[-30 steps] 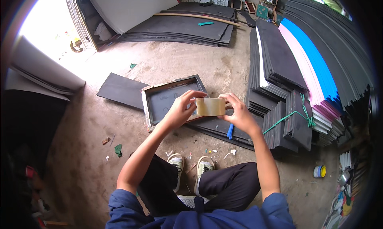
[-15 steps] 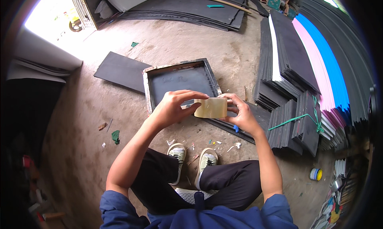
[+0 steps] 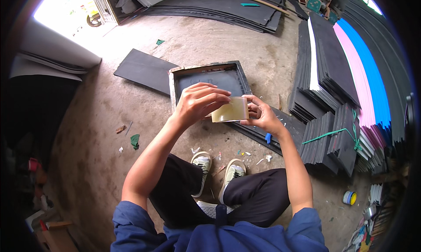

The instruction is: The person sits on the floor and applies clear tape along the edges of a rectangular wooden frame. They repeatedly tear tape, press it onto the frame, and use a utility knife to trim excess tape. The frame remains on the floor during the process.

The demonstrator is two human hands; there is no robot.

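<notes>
So I'm standing here watching someone seated low, knees apart, and it's all about this yellowish clear tape roll (image 3: 235,112). It's up in the air in front of the person, in line with the near right corner of a shallow wooden frame (image 3: 172,90) with a dark inside. The right hand (image 3: 266,119) has it by the right end, fingers up top and thumb lower down, so that one's definitely holding. My guess is the end grip is so the broad outer face stays uncovered and the roll doesn't wobble. The left hand (image 3: 197,104) arches over the upper left, fingers close together and bent, tips right at the roll's top edge. Can't tell if it's pinching or just resting there, the thumb's hidden. Holding it that high between the knees and the frame probably just makes it easier to see.

The frame sits on the floor, with a dark flat sheet (image 3: 142,71) poking out on its far left side. Over on the right a green cord (image 3: 326,135) wraps a bundle of dark slabs (image 3: 319,143), I'd say to stop them sliding apart. Near the bundle's left there's a small blue piece (image 3: 268,138).
</notes>
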